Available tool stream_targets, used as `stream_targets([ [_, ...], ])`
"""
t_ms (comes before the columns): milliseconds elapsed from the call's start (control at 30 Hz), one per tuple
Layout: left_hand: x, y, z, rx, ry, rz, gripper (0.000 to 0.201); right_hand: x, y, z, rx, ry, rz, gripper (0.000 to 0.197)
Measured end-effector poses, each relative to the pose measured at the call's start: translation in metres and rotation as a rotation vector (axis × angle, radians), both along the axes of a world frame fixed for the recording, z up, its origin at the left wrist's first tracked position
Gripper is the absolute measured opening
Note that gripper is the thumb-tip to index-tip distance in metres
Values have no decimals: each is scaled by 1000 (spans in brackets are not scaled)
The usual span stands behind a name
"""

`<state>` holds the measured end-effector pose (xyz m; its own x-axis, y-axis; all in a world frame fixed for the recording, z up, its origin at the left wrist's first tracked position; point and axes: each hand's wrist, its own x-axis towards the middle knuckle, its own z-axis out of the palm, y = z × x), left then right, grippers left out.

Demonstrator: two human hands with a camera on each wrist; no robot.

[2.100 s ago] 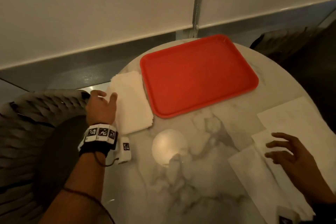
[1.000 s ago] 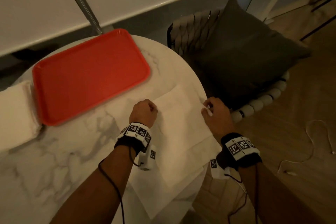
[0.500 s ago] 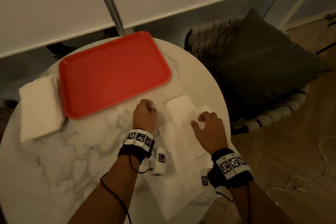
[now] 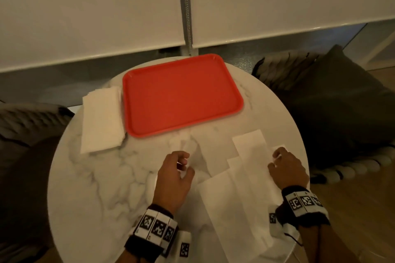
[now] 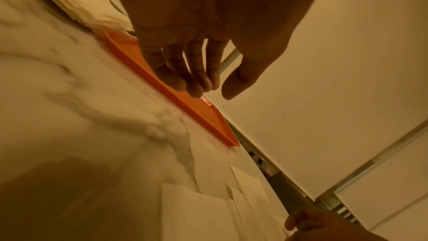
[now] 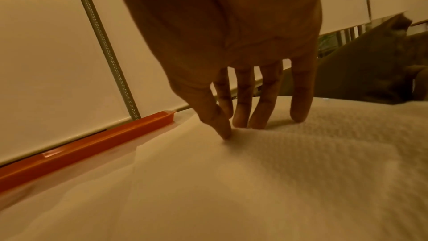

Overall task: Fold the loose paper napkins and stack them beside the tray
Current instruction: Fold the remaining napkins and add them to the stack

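Observation:
A red tray [image 4: 181, 94] lies at the back of the round marble table [image 4: 106, 177]. A stack of folded white napkins [image 4: 102, 119] sits against the tray's left side. Several loose napkins [image 4: 245, 188] overlap at the front right, with a narrow folded strip [image 4: 250, 147] on top. My left hand [image 4: 183, 163] hovers over bare marble left of them, fingers loosely curled, holding nothing [image 5: 213, 89]. My right hand [image 4: 276, 159] is at the strip's right edge. Its thumb and forefinger pinch a raised ridge of napkin [image 6: 301, 144] while the other fingertips rest on the paper.
A dark cushioned chair [image 4: 333, 100] stands close to the table's right side and another [image 4: 25, 130] to the left. White roller blinds with a metal bead chain [image 4: 186, 6] hang behind. The table rim [image 4: 299, 134] runs just right of the loose napkins.
The top napkin was folded over into a narrow strip. My right hand has shifted from pressing on it to pinching at its right edge. My left hand has loosened from a fist.

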<state>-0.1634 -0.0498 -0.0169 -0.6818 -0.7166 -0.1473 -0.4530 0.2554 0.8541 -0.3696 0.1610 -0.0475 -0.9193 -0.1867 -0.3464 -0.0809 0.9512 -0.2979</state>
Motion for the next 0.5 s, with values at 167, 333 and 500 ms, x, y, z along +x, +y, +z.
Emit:
stream_targets([
  [167,39,-17,-6,-6,-3,13,31,3,-12,7,50,1,-83,32],
  [333,60,-32,0,-44,0,-5,32,21,-31,15,-11,32,-86,41],
  [500,42,-27,30,232,113,-124,21,82,-76,54,-343,208,30,21],
])
